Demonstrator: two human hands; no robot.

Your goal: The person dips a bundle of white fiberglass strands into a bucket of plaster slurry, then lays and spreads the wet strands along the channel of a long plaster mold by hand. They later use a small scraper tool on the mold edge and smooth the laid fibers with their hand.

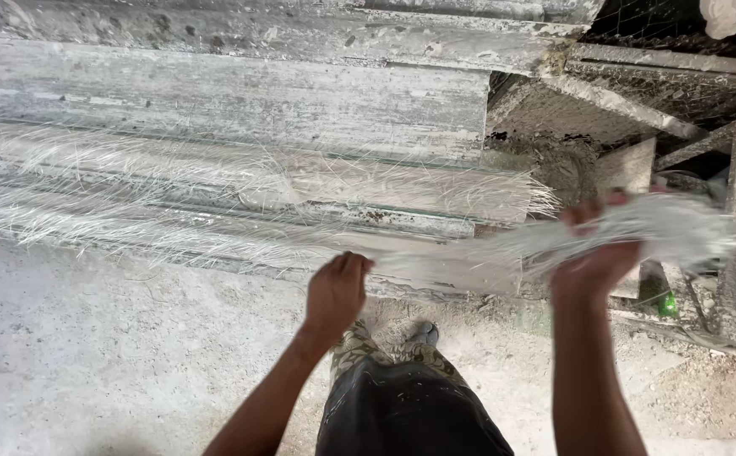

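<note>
A bundle of pale, whitish glass-like fibre strands (554,241) is held stretched between two bare hands in the lower middle and right of the frame. The left hand (337,291), just left of centre, is closed into a fist, and the thin end of the strands is pinched inside it. The right hand (596,253), at centre right, is wrapped round the thicker part of the bundle, with the fingers (583,215) curled over the top; a blurred, fluffy white mass of the same fibre (681,232) is seen beyond it towards the right edge. The bundle is held in the air, in front of the lower edge of a long, stepped grey mould of plaster-crusted material (233,110), which fills the upper left and centre of the frame. More loose white fibre strands (216,181) are spread along the ledges of that mould, running from the left edge to a frayed end near the centre right. A dusty grey concrete floor (114,355) is seen at lower left. Dark trousers (402,414) and a patterned boot (423,338) are visible at bottom centre. A small green object (662,295), too blurred to identify, lies at the right, below the right hand.
</note>
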